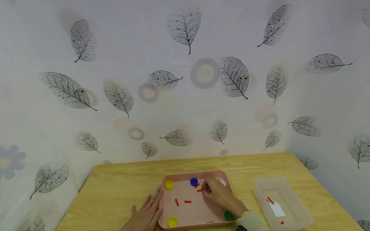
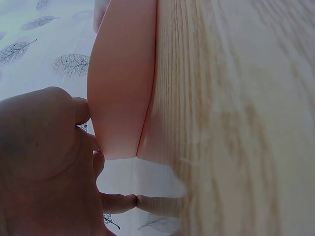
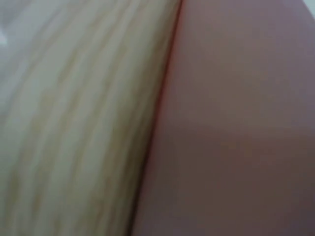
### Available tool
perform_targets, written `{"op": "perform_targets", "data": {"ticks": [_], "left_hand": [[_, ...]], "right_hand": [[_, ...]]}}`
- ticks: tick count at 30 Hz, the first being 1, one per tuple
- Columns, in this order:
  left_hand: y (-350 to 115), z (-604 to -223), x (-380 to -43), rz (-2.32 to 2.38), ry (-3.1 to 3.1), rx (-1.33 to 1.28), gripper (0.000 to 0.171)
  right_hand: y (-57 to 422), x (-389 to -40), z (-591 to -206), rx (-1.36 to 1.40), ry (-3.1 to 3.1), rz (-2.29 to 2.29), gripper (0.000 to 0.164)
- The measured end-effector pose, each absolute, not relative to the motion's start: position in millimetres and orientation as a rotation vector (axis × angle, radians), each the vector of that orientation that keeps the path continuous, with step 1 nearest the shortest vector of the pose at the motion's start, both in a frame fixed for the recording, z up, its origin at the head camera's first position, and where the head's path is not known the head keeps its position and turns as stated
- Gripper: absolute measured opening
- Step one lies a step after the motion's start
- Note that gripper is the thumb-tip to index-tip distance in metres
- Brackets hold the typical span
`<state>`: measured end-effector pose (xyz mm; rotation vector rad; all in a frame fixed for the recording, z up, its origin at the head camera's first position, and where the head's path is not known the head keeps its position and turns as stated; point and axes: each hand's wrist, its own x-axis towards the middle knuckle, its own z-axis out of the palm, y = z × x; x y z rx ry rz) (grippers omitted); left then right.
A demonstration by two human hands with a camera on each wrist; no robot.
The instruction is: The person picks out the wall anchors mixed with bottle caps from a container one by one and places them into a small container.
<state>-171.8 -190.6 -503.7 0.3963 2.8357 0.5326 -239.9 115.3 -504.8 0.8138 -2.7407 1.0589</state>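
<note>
1. Pink tray [image 1: 199, 213] rests on the wood-grain desk [image 1: 115, 189]; desk surface stretches widely to its left, with a narrower band behind, up to the wall [image 1: 185, 106].
2. Right of the tray, a strip of desk separates it from the clear bin [image 1: 284, 195], which stands inside the desk's right edge.
3. Inside the tray, two red sticks [image 1: 188, 201] lie apart with bare floor around them. Caps sit near the rim: yellow caps [image 1: 169, 185] in both left corners, a blue cap [image 1: 194, 182] at the far side, a green cap [image 1: 228, 215] at the near-right corner.
4. Left grip [image 1: 145, 214]: fingers extended and slightly spread, touching the tray's left wall from outside.
5. Right grip [image 1: 216, 191]: over the tray's far-right part, fingers curled, tips at a red stick beside the blue cap; cannot tell whether they pinch it.
</note>
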Motion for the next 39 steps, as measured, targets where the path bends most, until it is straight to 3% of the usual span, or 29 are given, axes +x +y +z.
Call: {"op": "perform_targets", "data": {"ticks": [39], "left_hand": [[-189,-503,-171,0.577,2.807,0.357,0.068]], "right_hand": [[120,-222,-492,0.745,-2.705,1.004,0.011]]}}
